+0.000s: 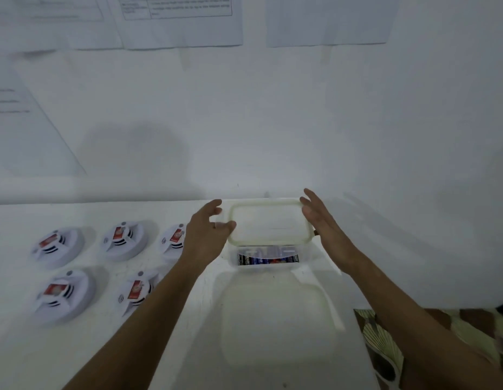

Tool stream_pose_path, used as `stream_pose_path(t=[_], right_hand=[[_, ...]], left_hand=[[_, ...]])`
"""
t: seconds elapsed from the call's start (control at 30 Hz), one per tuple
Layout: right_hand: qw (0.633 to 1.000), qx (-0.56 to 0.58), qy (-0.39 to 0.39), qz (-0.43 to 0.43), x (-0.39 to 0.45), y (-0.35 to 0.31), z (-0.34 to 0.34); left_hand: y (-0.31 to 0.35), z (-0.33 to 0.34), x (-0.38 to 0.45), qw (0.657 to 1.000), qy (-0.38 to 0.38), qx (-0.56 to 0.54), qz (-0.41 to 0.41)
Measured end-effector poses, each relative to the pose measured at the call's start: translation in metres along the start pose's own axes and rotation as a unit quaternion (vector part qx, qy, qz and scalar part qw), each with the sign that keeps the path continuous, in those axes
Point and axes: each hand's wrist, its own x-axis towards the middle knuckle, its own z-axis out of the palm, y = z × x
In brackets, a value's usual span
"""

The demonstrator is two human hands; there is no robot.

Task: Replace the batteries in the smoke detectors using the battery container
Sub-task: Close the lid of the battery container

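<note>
A white tabletop (pixel 258 319) runs up to a white wall (pixel 272 122) hung with printed sheets of paper (pixel 182 21); a patterned cloth (pixel 385 342) shows at the right edge. Five smoke detectors (pixel 59 246) sit in two rows at the left — the picture is blurred. The clear battery container (pixel 267 258), with batteries (pixel 268 257) inside, stands near the wall. Its lid (pixel 270 222) is between the hands: the left hand (pixel 208 235) touches the lid's left edge with fingers loosely curved, the right hand (pixel 323 223) lies straight-fingered against its right edge.
</note>
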Motion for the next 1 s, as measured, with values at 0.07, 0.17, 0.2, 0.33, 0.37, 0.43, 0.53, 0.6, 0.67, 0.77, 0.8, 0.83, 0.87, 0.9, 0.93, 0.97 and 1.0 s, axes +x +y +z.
stream_pose_path(t=[0.07, 0.17, 0.2, 0.33, 0.37, 0.43, 0.53, 0.6, 0.67, 0.77, 0.8, 0.83, 0.87, 0.9, 0.93, 0.97, 1.0], right_hand=[[1.0, -0.016, -0.007, 0.007, -0.005, 0.005, 0.002], [1.0, -0.011, -0.004, 0.024, -0.012, 0.012, 0.004], [1.0, -0.008, 0.0, 0.027, -0.014, 0.015, 0.004], [0.999, -0.026, 0.01, 0.037, -0.022, 0.019, 0.005], [0.999, -0.032, 0.011, 0.038, -0.025, 0.021, 0.005], [0.999, -0.04, 0.005, 0.034, -0.028, 0.022, 0.007], [0.999, 0.007, -0.015, 0.039, -0.03, 0.024, 0.01], [0.997, 0.055, -0.025, 0.049, -0.029, 0.027, 0.011], [0.994, 0.094, -0.025, 0.047, -0.029, 0.03, 0.013], [0.989, 0.148, -0.015, 0.025, -0.032, 0.027, 0.016], [0.986, 0.164, -0.014, 0.029, -0.032, 0.027, 0.015], [0.983, 0.182, -0.017, 0.035, -0.031, 0.026, 0.014], [0.98, 0.195, -0.019, 0.035, -0.031, 0.026, 0.014], [0.979, 0.204, -0.013, 0.027, -0.03, 0.027, 0.015], [0.975, 0.223, -0.004, 0.021, -0.03, 0.029, 0.016], [0.971, 0.239, 0.001, 0.021, -0.031, 0.03, 0.018], [0.968, 0.25, 0.006, 0.023, -0.031, 0.032, 0.019]], left_hand=[[-0.004, 0.003, -0.01, 1.0, 0.003, 0.011, -0.003], [-0.006, 0.007, -0.022, 0.999, 0.001, 0.033, -0.009], [-0.006, 0.009, -0.026, 0.999, -0.002, 0.043, -0.009], [-0.008, 0.014, -0.036, 0.997, -0.031, 0.074, -0.015], [-0.008, 0.015, -0.037, 0.996, -0.034, 0.079, -0.016], [-0.009, 0.017, -0.038, 0.994, -0.039, 0.097, -0.014], [-0.012, 0.017, -0.036, 0.99, -0.067, 0.126, -0.017], [-0.015, 0.015, -0.035, 0.989, -0.091, 0.118, -0.02], [-0.017, 0.013, -0.035, 0.991, -0.104, 0.077, -0.026], [-0.021, 0.012, -0.033, 0.993, -0.111, 0.021, -0.034], [-0.021, 0.012, -0.031, 0.993, -0.114, 0.01, -0.039], [-0.022, 0.013, -0.03, 0.992, -0.118, 0.002, -0.042], [-0.022, 0.014, -0.029, 0.992, -0.121, -0.002, -0.045], [-0.022, 0.015, -0.029, 0.991, -0.122, -0.006, -0.048], [-0.023, 0.016, -0.029, 0.991, -0.121, -0.01, -0.05], [-0.025, 0.016, -0.029, 0.991, -0.121, -0.013, -0.051], [-0.026, 0.016, -0.029, 0.992, -0.12, -0.011, -0.048]])
